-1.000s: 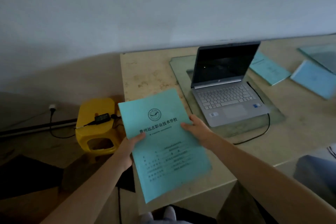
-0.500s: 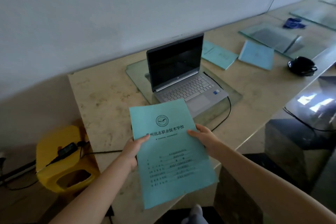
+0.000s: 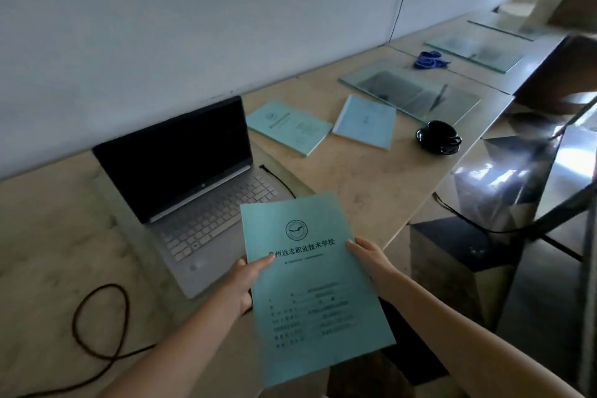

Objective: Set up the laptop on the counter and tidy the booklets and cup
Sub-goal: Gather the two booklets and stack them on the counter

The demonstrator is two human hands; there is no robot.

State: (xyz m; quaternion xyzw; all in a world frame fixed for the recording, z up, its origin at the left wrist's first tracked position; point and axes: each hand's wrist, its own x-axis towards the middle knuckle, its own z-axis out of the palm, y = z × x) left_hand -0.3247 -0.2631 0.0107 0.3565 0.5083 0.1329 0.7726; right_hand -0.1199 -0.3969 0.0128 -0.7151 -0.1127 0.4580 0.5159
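Note:
I hold a teal booklet (image 3: 310, 287) with a round emblem and printed text above the counter's front edge. My left hand (image 3: 240, 284) grips its left edge and my right hand (image 3: 371, 263) grips its right edge. Left of the booklet an open silver laptop (image 3: 193, 191) with a dark screen sits on the beige counter (image 3: 371, 178). Two more booklets lie flat behind it: a teal one (image 3: 289, 126) and a light blue one (image 3: 366, 121). A black cup (image 3: 437, 137) stands near the counter's front edge at the right.
A dark cable (image 3: 93, 329) loops over the counter at the lower left. Glass panes (image 3: 410, 90) lie further right, with a blue object (image 3: 428, 59) beside them. A dark block (image 3: 458, 255) and metal frame stand on the floor right of the counter.
My view has swung right along the counter, so the laptop now sits left of the booklet and the yellow stool has left the frame. Both hands keep hold of the booklet.

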